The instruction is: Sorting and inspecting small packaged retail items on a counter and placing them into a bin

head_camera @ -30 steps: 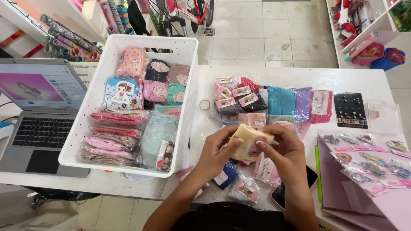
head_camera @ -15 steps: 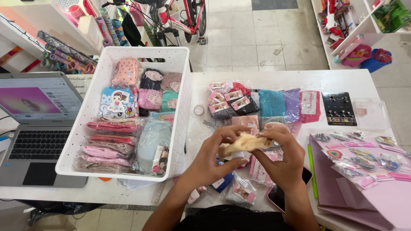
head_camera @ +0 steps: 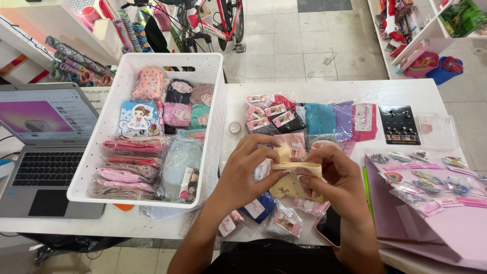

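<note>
Both hands, left hand (head_camera: pixel 242 175) and right hand (head_camera: pixel 339 178), pinch a cream sock pair (head_camera: pixel 293 178) over the tabletop (head_camera: pixel 324 91). Many wrapped packets already fill the white basket (head_camera: pixel 213 101); loose sock packets (head_camera: pixel 284 117) lie unsorted beyond.

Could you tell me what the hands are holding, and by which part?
Both hands, left and right, hold a small cream fabric item by its upper edge.

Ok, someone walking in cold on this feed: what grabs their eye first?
Probably the two hands at the table's near edge: the left hand and right hand share a grip on a small folded cream-yellow cloth piece. Next, the white perforated basket left of them, packed with bagged pastel items. Behind the hands lies a row of bright wrapped packets.
</note>
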